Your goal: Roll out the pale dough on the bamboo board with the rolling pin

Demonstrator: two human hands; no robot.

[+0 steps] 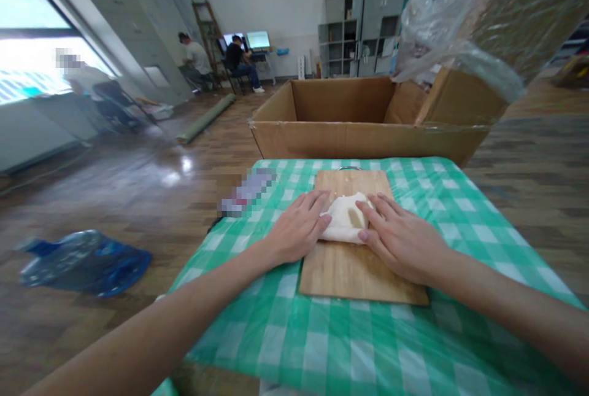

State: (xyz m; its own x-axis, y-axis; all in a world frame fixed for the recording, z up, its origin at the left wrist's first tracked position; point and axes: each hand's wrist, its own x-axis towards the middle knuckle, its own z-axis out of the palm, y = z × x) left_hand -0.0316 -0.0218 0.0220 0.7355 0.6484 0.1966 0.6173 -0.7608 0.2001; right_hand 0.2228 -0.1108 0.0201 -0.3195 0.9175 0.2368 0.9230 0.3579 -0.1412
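Note:
A lump of soft white dough [343,221] lies on a wooden cutting board [359,270], with a darker tan patch near its right side. My left hand [301,224] is at the dough's left end, thumb at the near edge and fingers reaching over its far side. From the right, my right hand [402,239] holds the other end, its thumb at the near corner and its fingertips on top. Both hands are curled around the dough, which stays on the board. Some of its ends are hidden under my fingers.
A green checked cloth [257,322] covers the table. At its left edge lies a phone-like object [248,192], blurred out. Behind the table stands a large open cardboard box [340,138]. A blue water bottle [87,261] lies on the floor at left. Several people sit farther back.

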